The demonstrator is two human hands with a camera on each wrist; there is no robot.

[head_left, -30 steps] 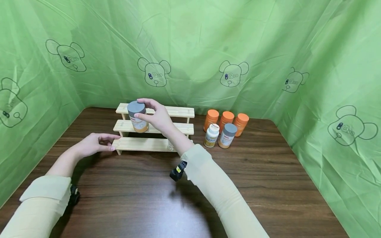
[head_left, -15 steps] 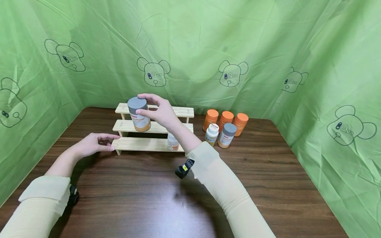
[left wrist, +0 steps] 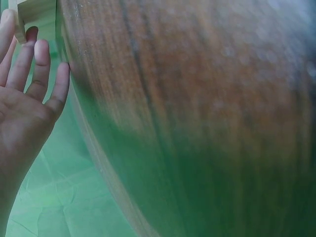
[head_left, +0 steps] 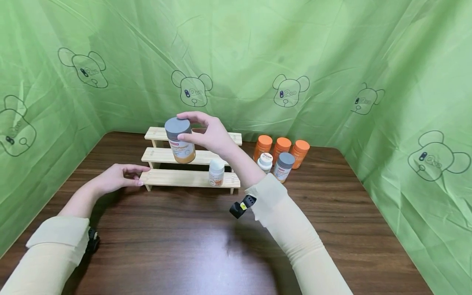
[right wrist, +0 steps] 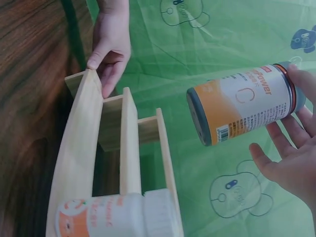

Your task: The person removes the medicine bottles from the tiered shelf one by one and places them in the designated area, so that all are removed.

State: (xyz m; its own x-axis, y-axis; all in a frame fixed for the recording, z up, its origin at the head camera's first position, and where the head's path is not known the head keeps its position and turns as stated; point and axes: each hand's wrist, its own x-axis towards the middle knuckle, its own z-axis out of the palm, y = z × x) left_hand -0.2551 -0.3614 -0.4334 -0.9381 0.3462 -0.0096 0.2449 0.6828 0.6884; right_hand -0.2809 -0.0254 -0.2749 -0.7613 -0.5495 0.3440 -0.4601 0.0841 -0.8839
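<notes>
My right hand [head_left: 215,135] holds a jar [head_left: 180,143] by its grey lid, thumb on one side and fingers on the other. The jar has a white and orange label and hangs in front of the upper tiers of a three-tier wooden rack [head_left: 177,177]; the right wrist view shows its base [right wrist: 198,118] apart from the wood. My left hand [head_left: 114,179] pinches the left end of the rack's lowest tier between thumb and fingers; in the left wrist view that hand [left wrist: 24,108] is partly cut off. A white bottle [head_left: 216,173] stands on the lowest tier's right part.
Right of the rack stand several bottles: orange ones [head_left: 300,154] behind, a white-capped one [head_left: 264,162] partly behind my right forearm, and a grey-lidded jar [head_left: 284,167]. Green cloth [head_left: 239,49] surrounds the dark wooden table [head_left: 177,237].
My right hand has moved up and to the right with the jar, away from the rack's middle tier. The white bottle has come out from behind my forearm. The left hand stays put.
</notes>
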